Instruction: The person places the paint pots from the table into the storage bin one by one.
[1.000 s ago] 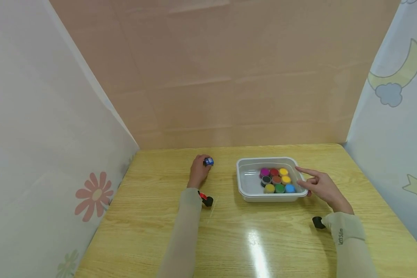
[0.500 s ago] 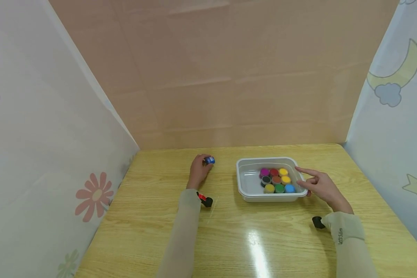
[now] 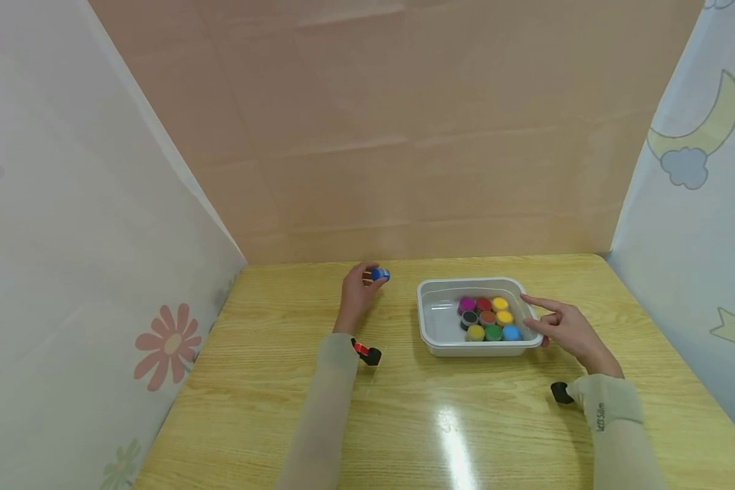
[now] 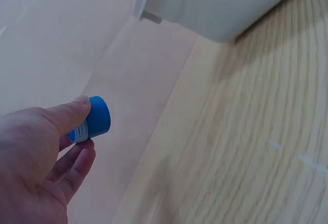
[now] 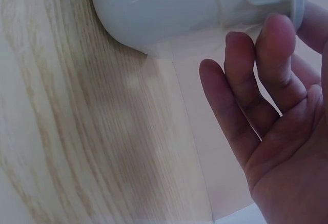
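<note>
My left hand (image 3: 354, 296) pinches a small blue-lidded paint pot (image 3: 380, 274) to the left of a white plastic tub (image 3: 478, 350). In the left wrist view the pot (image 4: 99, 117) is tilted, thumb on one side and fingers on the other, with a pale ridged band below its blue lid. At the tub's right end, my right hand (image 3: 572, 332) grips the rim, with thumb and forefinger over it. Other fingers curl by the outer wall of the tub (image 5: 169, 14) in the right wrist view. Inside the tub, several colourful paint pots (image 3: 487, 318) stand together toward the right.
A wooden table (image 3: 416, 415) lies under everything, with a brown papered wall (image 3: 404, 170) behind it. Patterned white panels stand at the left (image 3: 98, 204) and right (image 3: 710, 238). The left part of the tub's floor (image 3: 439, 325) is bare.
My left hand has moved right and toward the back wall with the blue-lidded paint pot, and the pot has turned in the fingers. My right hand and the tub have stayed put.
</note>
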`<state>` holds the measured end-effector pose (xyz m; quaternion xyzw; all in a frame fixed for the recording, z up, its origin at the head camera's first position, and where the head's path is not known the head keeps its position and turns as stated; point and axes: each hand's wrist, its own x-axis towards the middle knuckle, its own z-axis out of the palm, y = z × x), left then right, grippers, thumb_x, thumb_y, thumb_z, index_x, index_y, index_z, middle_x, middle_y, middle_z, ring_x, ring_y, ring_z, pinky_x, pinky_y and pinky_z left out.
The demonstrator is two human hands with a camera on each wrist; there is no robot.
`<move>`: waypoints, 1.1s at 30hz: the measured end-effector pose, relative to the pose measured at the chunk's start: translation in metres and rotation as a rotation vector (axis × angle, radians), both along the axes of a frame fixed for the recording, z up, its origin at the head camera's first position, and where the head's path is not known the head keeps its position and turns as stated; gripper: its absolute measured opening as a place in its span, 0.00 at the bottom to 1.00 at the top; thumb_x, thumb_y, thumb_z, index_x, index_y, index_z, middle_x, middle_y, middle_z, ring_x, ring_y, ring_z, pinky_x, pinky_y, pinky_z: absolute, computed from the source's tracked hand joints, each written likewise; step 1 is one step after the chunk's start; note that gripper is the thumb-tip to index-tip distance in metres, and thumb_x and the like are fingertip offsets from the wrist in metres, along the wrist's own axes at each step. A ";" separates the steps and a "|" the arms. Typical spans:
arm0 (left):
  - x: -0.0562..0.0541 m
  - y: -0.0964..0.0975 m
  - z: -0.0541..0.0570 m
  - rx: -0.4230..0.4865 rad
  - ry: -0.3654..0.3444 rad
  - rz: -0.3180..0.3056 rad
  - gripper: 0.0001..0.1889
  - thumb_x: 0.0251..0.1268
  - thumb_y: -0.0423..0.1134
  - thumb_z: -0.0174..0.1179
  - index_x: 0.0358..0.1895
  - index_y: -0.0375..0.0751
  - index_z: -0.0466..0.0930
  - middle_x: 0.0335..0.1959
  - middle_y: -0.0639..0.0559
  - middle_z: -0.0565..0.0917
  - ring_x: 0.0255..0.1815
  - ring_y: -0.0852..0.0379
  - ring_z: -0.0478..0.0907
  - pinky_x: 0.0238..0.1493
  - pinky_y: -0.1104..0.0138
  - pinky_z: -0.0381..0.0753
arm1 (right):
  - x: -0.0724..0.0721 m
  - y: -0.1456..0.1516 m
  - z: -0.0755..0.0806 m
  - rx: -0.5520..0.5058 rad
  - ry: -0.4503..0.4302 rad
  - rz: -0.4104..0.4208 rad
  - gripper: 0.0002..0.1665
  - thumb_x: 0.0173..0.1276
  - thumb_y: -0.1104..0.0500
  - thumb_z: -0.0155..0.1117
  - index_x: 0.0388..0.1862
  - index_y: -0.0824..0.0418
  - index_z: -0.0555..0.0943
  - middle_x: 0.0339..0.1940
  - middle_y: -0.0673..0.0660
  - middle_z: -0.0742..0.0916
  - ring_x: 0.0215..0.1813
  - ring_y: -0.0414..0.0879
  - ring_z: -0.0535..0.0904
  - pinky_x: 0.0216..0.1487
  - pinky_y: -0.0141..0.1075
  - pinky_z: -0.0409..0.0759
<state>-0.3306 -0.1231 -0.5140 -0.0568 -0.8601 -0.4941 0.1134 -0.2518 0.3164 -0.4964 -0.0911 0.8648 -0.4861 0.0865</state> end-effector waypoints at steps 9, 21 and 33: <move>0.003 0.014 0.010 0.107 0.069 -0.046 0.20 0.69 0.41 0.70 0.61 0.40 0.81 0.55 0.44 0.85 0.53 0.48 0.83 0.55 0.60 0.86 | 0.000 0.001 0.001 0.005 -0.003 0.003 0.39 0.76 0.53 0.67 0.80 0.64 0.66 0.14 0.60 0.78 0.21 0.56 0.77 0.21 0.39 0.69; 0.009 0.038 0.026 0.084 0.097 -0.128 0.20 0.69 0.41 0.69 0.61 0.42 0.82 0.57 0.46 0.85 0.53 0.50 0.83 0.55 0.64 0.86 | 0.002 -0.001 0.005 0.023 0.003 0.001 0.39 0.76 0.53 0.66 0.80 0.64 0.66 0.14 0.61 0.78 0.21 0.55 0.77 0.20 0.39 0.66; 0.016 0.054 0.030 0.089 0.102 -0.189 0.20 0.67 0.39 0.71 0.61 0.45 0.84 0.58 0.49 0.85 0.53 0.54 0.83 0.55 0.66 0.86 | 0.002 -0.001 0.002 0.000 0.029 0.010 0.38 0.76 0.55 0.67 0.79 0.65 0.67 0.13 0.62 0.78 0.19 0.56 0.77 0.18 0.39 0.67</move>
